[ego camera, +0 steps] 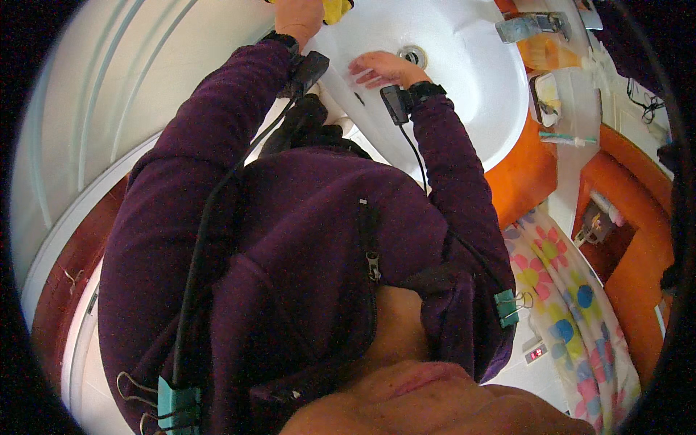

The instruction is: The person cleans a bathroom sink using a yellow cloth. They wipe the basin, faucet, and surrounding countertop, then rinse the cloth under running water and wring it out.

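A white washbasin with a round metal drain lies before me. My left hand is at the basin's left rim, near the top edge of the view. It grips a yellow cloth with a dark edge, largely cut off by the frame. Over the inside of the basin, just left of the drain, is my right hand. Its fingers point left, slightly blurred and apart, and nothing shows in them. A small dark mark sits on the basin near those fingers.
A metal faucet stands at the basin's right. Beyond the rim are a soap dish, a toothbrush and an orange cabinet. A flowered curtain hangs lower right. Curved translucent panels stand at left. Cables run along both sleeves.
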`<action>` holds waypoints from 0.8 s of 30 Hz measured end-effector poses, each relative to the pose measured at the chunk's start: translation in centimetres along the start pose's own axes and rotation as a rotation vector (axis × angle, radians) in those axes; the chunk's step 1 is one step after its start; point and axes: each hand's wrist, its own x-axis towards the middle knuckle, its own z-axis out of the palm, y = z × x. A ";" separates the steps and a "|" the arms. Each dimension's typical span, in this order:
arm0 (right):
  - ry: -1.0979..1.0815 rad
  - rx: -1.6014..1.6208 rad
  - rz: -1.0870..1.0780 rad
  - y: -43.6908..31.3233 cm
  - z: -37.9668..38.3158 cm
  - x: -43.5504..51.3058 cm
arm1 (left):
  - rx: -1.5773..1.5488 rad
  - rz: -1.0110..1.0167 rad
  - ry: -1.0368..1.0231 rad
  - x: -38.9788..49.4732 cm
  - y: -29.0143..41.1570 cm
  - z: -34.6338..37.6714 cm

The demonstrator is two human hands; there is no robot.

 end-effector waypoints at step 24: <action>0.620 1.782 -0.916 6.2 -12.9 -1.7 | 0.002 -0.065 -0.039 0.1 0.4 0.2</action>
